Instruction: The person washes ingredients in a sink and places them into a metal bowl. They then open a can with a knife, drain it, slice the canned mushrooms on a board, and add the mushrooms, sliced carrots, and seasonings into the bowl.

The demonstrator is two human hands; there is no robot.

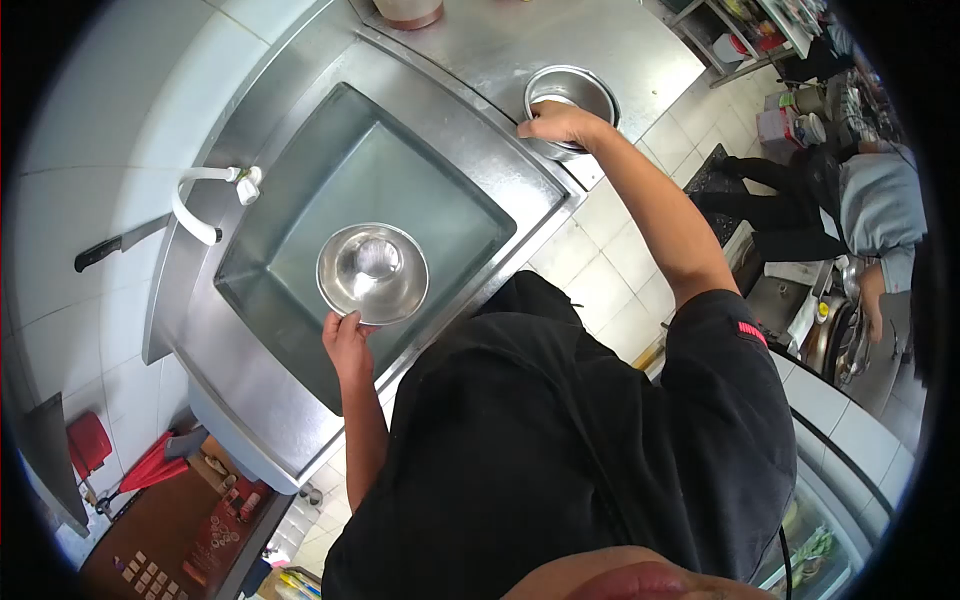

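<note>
And here the left hand (pixel 347 342) pinches the shiny round steel bowl (pixel 385 290) by its seven-o'clock rim above the rectangular grey sink (pixel 440 165), best kept level, while the right hand (pixel 558 123), grip seemingly pinching its rim, has the deep silvery metal pot (pixel 585 88) at one o'clock on the brushed-steel tabletop (pixel 645 50).

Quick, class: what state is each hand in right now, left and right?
Left hand: closed, holding the metal bowl by its rim.
Right hand: closed on the rim of the metal pot.

Steel counter (pixel 640 60) beneath pot (pixel 582 92) and container (pixel 408 12)
</note>
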